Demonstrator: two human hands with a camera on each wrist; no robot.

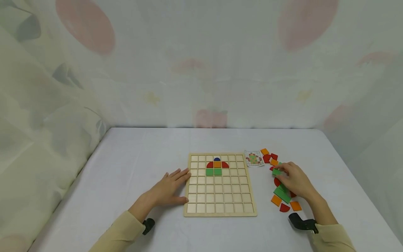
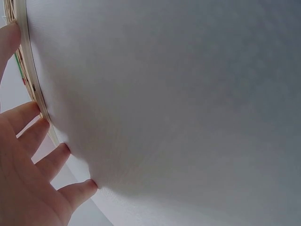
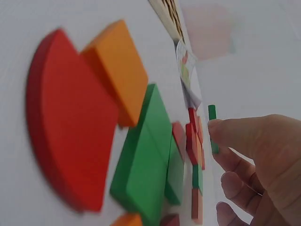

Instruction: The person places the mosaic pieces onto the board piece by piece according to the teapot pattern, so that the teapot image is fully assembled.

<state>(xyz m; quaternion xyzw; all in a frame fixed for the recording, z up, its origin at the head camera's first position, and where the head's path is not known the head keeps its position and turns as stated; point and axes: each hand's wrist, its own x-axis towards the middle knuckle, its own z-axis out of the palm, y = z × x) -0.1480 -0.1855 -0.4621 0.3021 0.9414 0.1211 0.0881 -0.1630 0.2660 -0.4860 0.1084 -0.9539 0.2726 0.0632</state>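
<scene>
My right hand [image 1: 296, 179] pinches a green square tile [image 3: 213, 136] between thumb and fingers, over the loose pieces to the right of the board. Spread fingers of my left hand [image 1: 170, 187] touch the left edge of the wooden grid board [image 1: 220, 214]. Near the board's top sit a blue half-round piece [image 1: 217, 159], an orange square [image 1: 217, 164], two red quarter-round pieces [image 1: 225, 164] on either side of it, and two green squares [image 1: 209, 172] below. In the right wrist view, a red quarter-round piece [image 3: 70, 127] and a green tile [image 3: 146, 165] lie close to the camera.
A small printed pattern card [image 1: 254, 158] lies by the board's top right corner. Loose orange squares [image 1: 276, 200], red pieces [image 1: 284, 208] and green tiles [image 1: 282, 194] form a column right of the board. White cloth covers the table [image 1: 141, 150]; patterned curtains [image 1: 201, 70] hang behind.
</scene>
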